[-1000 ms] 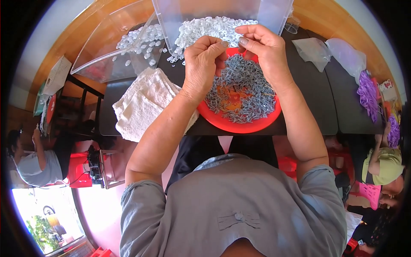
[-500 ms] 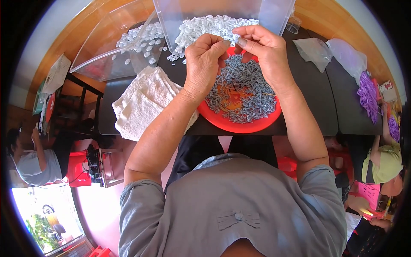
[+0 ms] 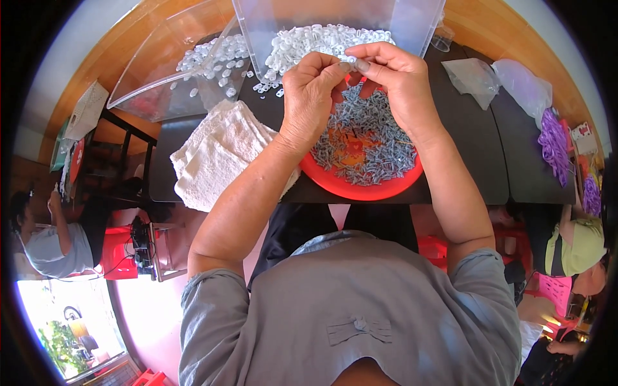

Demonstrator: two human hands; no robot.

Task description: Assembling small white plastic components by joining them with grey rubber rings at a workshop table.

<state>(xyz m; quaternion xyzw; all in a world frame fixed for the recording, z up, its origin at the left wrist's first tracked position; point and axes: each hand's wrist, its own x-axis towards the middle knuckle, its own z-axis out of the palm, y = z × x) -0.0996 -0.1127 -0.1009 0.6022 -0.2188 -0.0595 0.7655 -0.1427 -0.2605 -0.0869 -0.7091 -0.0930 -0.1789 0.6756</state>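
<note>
Both my hands meet above the far rim of a red basin (image 3: 360, 192). My left hand (image 3: 310, 90) is closed in a pinch, its thumb and finger at one side of a small white plastic piece (image 3: 349, 60). From the other side my right hand (image 3: 402, 77) pinches at the same piece, thumb against forefinger. Fingers cover most of it, so its exact form cannot be made out. Many small grey nail-like pieces (image 3: 380, 145) lie in the basin. Just beyond my hands, a heap of white plastic pieces (image 3: 309, 42) fills part of a clear bin (image 3: 412, 22).
A folded cream towel (image 3: 222, 154) lies left of the basin on the black table (image 3: 470, 141). A tilted clear plastic sheet or lid (image 3: 154, 77) has loose white pieces by it. Clear bags (image 3: 473, 80) and purple cord (image 3: 553, 145) lie right. Other people sit at both sides.
My fingertips have drawn a little closer together over the white piece. My right hand has shifted slightly left and the view has moved a touch. Basin and towel stay put.
</note>
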